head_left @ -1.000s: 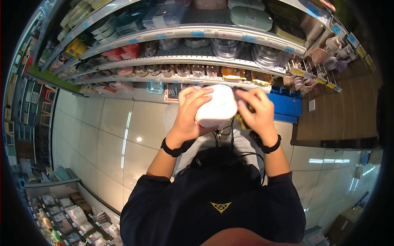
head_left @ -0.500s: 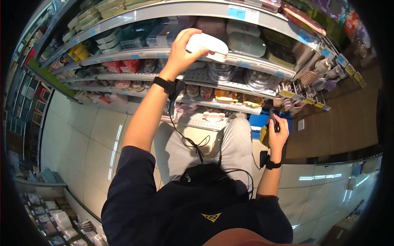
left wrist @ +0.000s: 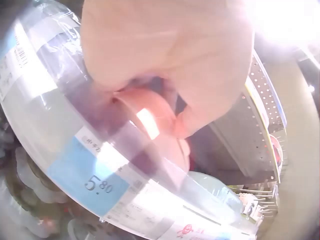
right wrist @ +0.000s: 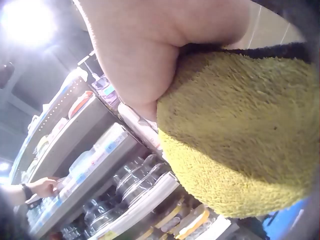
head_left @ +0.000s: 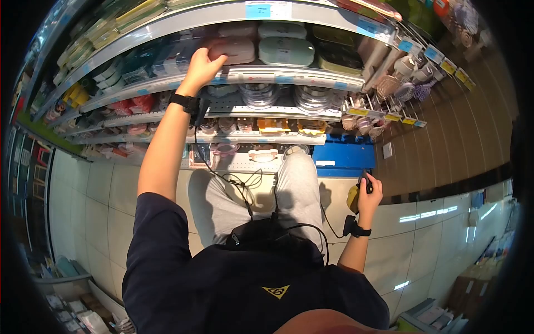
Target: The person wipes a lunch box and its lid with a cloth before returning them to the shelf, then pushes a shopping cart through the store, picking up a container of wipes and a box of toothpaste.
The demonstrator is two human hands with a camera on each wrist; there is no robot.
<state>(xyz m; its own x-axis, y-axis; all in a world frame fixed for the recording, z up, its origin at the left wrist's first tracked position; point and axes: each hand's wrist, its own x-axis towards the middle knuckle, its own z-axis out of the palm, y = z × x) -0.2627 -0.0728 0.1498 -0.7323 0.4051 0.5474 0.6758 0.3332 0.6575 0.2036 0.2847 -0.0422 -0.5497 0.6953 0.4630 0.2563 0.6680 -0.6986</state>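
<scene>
At the shelf's front edge my left hand (head_left: 201, 71) grips a pinkish rounded box (head_left: 236, 51). In the left wrist view the thumb presses the near side of the pink box (left wrist: 150, 102), while the other fingers are partly hidden behind it. A pale green box (head_left: 286, 51) sits to its right on the same shelf. Low on the right, away from the shelf, my right hand (head_left: 371, 199) holds a yellow fuzzy pad with a black grip. The yellow fuzzy pad (right wrist: 235, 130) fills much of the right wrist view.
A raised shelf lip with price labels (left wrist: 90, 180) runs along the front of the boxes. Clear round containers (head_left: 258, 96) stand one shelf down. Hanging brushes (head_left: 409, 83) stick out at the right end, above a blue box (head_left: 345, 153). A black cable (head_left: 242, 186) trails from the left wrist.
My left hand took the pale box from in front of my body up and forward to the shelf, where it now sits among the others. My right hand left the box and moved down right.
</scene>
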